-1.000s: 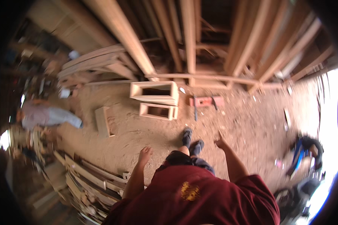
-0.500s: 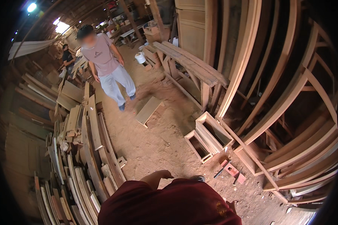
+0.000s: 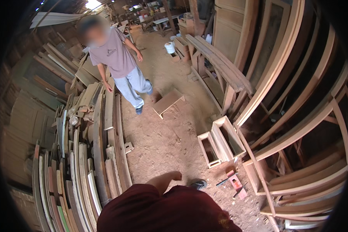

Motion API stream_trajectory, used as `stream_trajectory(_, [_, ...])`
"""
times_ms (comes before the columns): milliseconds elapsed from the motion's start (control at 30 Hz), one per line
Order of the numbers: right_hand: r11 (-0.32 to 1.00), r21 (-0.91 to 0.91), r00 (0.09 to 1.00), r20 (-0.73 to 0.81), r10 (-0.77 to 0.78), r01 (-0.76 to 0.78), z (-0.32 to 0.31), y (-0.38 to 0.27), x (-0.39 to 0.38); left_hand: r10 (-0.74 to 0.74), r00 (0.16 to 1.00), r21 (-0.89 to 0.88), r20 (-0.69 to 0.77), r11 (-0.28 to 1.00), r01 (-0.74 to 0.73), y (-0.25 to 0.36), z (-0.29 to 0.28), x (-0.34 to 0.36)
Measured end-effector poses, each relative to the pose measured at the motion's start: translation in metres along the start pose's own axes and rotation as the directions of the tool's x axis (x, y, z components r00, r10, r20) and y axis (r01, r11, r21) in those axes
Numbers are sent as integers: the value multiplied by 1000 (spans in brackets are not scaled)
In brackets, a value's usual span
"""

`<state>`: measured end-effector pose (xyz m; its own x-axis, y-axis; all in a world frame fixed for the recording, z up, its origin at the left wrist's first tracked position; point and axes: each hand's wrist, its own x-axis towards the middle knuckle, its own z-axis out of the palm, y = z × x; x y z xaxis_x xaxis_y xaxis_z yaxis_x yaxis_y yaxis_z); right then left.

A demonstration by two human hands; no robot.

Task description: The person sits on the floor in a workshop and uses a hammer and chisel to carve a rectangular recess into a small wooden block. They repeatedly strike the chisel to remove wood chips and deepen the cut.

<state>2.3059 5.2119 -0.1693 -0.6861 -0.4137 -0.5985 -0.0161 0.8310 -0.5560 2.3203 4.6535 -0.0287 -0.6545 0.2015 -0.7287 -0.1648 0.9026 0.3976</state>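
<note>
My left hand [image 3: 176, 175] hangs beside my maroon shirt, fingers curled, nothing visible in it. My right hand is out of view. Beyond my sandalled foot [image 3: 200, 183], two pale wooden open boxes [image 3: 231, 137] lie side by side on the dirt floor [image 3: 162, 139]. Right of my foot is a red tool [image 3: 236, 182] with a dark bar. A plywood piece with a batten [image 3: 168, 102] lies farther up the floor.
A co-worker [image 3: 121, 65] in pale trousers walks at upper left. Stacked boards [image 3: 100, 147] line the left. Tall curved timber frames [image 3: 317, 131] and a rough plank bench [image 3: 220, 65] line the right. A white bucket [image 3: 169, 48] stands behind.
My view has swung up and left since a second ago. The co-worker has stepped along the left side, and my right hand has dropped out of view.
</note>
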Motion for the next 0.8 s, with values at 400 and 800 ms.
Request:
stream_trajectory(400, [932, 194, 945, 180, 272, -305, -18, 70, -103, 103, 990, -460, 101, 887, -45, 122, 41, -1])
stream_trajectory(800, [802, 324, 563, 826, 18, -501, -13, 10, -163, 318, 775, -482, 545, 876, -20, 254, 25, -17])
